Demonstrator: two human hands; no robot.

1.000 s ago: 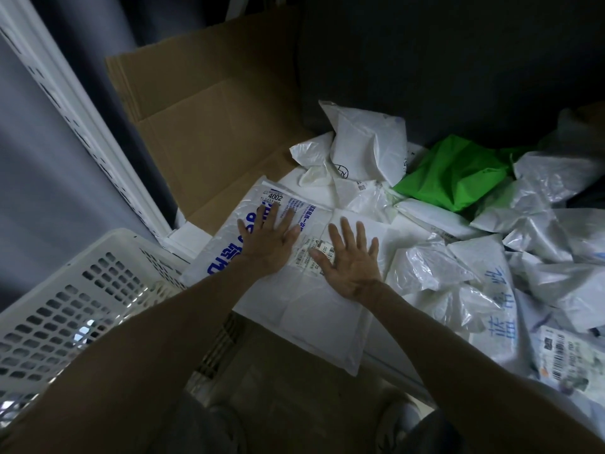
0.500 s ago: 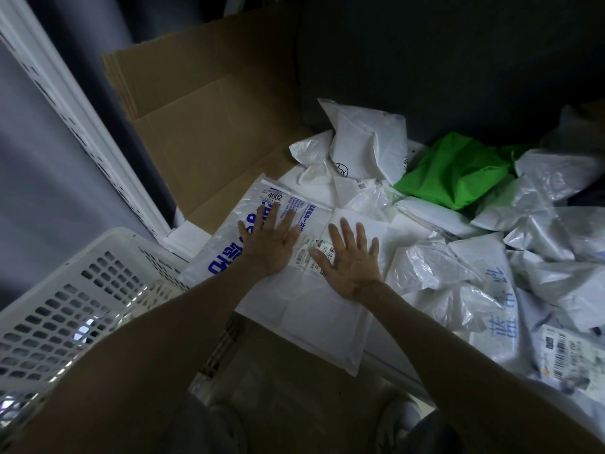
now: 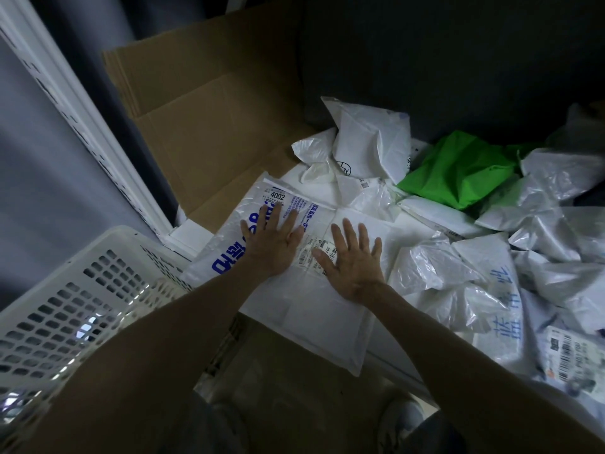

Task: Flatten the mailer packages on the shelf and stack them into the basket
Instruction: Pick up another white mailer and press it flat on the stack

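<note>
Head cam, going left to right. White slotted basket (image 3: 65,306) sits at the near left, just beside the shelf (image 3: 393,367), and I can't see a single mailer in it from here. Behind it, a flattened cardboard box (image 3: 212,126) leans at the back.

Then the action, such as it is: left hand (image 3: 271,244) is spread wide, palm down on the blue-printed mailer (image 3: 226,260). Right hand (image 3: 353,263) is just as wide and flat on the plain white mailer (image 3: 311,322), which overlaps it. Neither hand is gripping anything.

What changed in the last second? Honestly nothing, both palms are parked exactly where they were. So I'd say they're still squeezing the air out and the lift to the basket hasn't started.

Orientation: the blue-printed one lies on a diagonal, long axis running from its near-left corner by the basket to the far right. The white one runs roughly front to back, its near corner hanging over the shelf's front edge.

Further right there's a crumpled pile of white mailers (image 3: 491,273) with a green bag (image 3: 458,172) at the back, so plenty left to do.
</note>
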